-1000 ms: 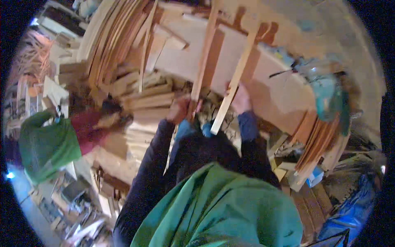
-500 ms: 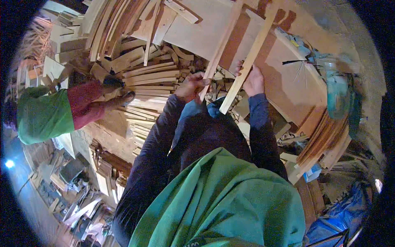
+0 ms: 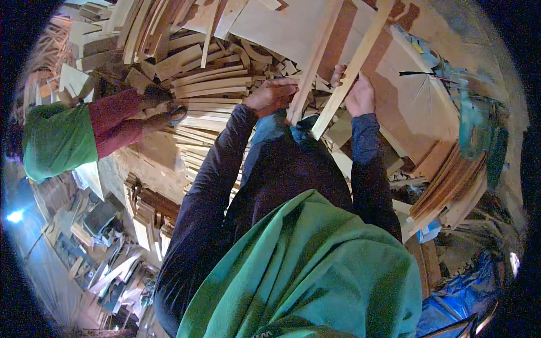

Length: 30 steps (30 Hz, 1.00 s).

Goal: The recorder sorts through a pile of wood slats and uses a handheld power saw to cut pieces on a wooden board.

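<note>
My left hand (image 3: pixel 270 96) is closed at a long reddish wooden strip (image 3: pixel 315 59), its fingertips pinching the strip's left edge near the lower end. My right hand (image 3: pixel 356 93) grips a paler strip (image 3: pixel 369 42), with fingers curled around it. The two strips slant upward to the right, apart from each other, over a large light panel (image 3: pixel 282 36). Below them are my legs in dark clothing and a heap of small wood offcuts (image 3: pixel 284 70). A green cloth garment (image 3: pixel 307 265) covers my body at the bottom of the picture.
A person (image 3: pixel 59 141) in green and maroon is at the left beside stacked slats (image 3: pixel 208 87). Curved strips (image 3: pixel 146 22) lie at the upper left, more boards (image 3: pixel 445 183) at the right. A teal object (image 3: pixel 470 124) and blue tarp (image 3: pixel 459 298) sit along the right side.
Both hands, still holding their strips, have shifted upward and rightward in the picture. Much of the surroundings, including the other person, also sits higher as the view has moved.
</note>
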{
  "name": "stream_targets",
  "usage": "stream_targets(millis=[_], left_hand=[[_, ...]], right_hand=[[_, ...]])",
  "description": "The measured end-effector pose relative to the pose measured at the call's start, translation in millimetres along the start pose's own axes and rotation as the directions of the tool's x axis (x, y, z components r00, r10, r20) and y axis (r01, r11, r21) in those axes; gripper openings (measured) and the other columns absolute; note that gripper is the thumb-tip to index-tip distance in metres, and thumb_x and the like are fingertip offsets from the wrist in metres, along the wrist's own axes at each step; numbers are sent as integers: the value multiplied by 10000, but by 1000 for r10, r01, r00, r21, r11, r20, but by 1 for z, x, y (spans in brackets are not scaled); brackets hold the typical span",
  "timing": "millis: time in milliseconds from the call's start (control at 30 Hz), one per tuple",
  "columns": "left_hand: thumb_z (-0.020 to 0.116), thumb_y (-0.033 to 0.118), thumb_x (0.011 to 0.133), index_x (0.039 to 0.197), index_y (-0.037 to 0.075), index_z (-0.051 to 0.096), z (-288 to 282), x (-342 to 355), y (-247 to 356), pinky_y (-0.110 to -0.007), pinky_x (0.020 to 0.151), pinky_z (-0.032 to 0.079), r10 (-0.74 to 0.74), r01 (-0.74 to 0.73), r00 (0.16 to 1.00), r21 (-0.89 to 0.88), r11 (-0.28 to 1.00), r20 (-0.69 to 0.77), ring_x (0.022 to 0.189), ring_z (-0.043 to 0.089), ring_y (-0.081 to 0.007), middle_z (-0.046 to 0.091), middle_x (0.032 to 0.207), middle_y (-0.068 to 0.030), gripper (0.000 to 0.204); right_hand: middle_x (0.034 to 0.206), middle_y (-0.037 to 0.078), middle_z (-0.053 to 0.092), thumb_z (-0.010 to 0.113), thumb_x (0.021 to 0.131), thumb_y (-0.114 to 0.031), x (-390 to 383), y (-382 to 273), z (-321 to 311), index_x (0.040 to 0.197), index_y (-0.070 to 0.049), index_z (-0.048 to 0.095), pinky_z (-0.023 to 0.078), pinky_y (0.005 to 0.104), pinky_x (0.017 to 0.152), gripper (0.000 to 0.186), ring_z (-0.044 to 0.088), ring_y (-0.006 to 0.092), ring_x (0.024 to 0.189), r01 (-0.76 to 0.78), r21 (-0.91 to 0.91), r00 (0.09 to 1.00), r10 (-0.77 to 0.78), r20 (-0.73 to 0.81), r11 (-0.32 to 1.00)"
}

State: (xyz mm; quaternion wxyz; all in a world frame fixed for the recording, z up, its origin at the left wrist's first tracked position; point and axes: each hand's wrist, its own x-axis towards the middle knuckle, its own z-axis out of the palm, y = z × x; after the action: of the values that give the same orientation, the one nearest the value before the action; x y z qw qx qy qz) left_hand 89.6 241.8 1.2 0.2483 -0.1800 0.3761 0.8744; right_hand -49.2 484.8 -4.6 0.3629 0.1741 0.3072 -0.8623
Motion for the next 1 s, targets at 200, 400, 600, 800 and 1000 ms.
stream_targets(millis=[200, 400, 600, 800, 1000], left_hand=[[694, 287, 859, 1314, 89, 508, 8, -9, 1, -316, 888, 479, -2, 2, 1000, 13, 1000, 22, 1084, 597, -184, 635, 1159, -69, 530], [683, 43, 864, 1118, 46, 617, 22, -5, 4, -286, 847, 502, 115, -115, 993, -51, 992, -3, 982, 630, -154, 669, 1051, -55, 263], [663, 40, 877, 1259, 42, 504, 27, -10, 1, -272, 828, 496, 141, -131, 990, 256, 958, -20, 960, 624, -147, 657, 1015, -52, 415], [650, 71, 884, 1399, 112, 393, 25, -26, -3, -275, 819, 496, 158, -152, 987, 269, 951, 0, 925, 604, -153, 620, 1105, -83, 578], [519, 85, 958, 1356, 105, 423, 28, -36, -5, -277, 729, 502, 249, -236, 969, -313, 920, 1, 874, 591, -173, 596, 1102, -115, 410]], right_hand=[[1063, 158, 625, 427, 979, -256, 0, -1, -2, 1090, 5, 545, 463, 365, 754, 308, 558, 256, 885, -19, -7, 998, 18, -67, 1000], [1060, 154, 632, 411, 986, -249, -1, 0, -5, 1118, 8, 547, 467, 357, 767, 318, 564, 252, 890, 37, -31, 999, -36, 31, 999], [1068, 150, 633, 417, 984, -273, 2, 0, -7, 1136, 22, 557, 463, 359, 784, 361, 571, 251, 902, 7, -41, 997, -4, 75, 999], [1087, 146, 627, 411, 985, -271, 1, 0, -6, 1177, 29, 537, 459, 354, 782, 378, 566, 250, 920, 27, -38, 998, -25, 51, 999], [1056, 147, 621, 417, 987, -270, 7, 2, -15, 1154, 24, 535, 461, 363, 765, 359, 558, 253, 905, -29, 18, 1000, 29, 10, 999]])
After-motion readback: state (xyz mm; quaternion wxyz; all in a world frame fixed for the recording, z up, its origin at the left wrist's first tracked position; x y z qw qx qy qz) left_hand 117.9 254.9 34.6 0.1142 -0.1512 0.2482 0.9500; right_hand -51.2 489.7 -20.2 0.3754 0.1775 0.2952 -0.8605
